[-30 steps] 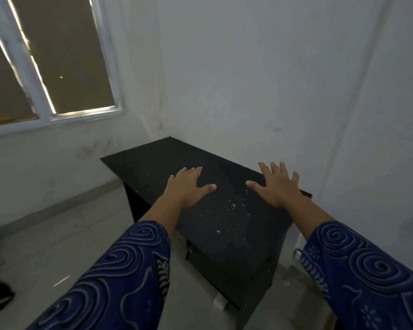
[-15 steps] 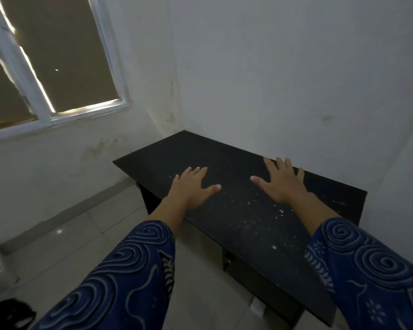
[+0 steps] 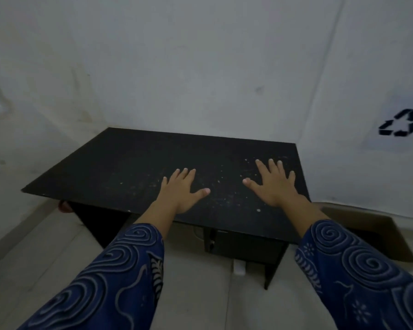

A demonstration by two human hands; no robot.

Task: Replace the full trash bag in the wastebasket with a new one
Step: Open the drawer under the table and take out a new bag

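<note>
My left hand (image 3: 183, 190) and my right hand (image 3: 272, 184) are stretched out palm down over a black desk (image 3: 119, 163), fingers spread, holding nothing. Both arms wear blue sleeves with a swirl pattern. An open brown cardboard box (image 3: 391, 236) stands on the floor at the right of the desk, below a black recycling symbol (image 3: 399, 126) on the wall. No trash bag and no wastebasket show in this view.
The desk stands in a corner against white walls, its top speckled with white flecks. A drawer unit with a lock (image 3: 243, 244) hangs under its right side. A small white object (image 3: 239, 267) lies on the tiled floor under the desk.
The view has swung to the right: the window has left the frame, and the recycling symbol and cardboard box have come in. Both hands stay spread over the desk.
</note>
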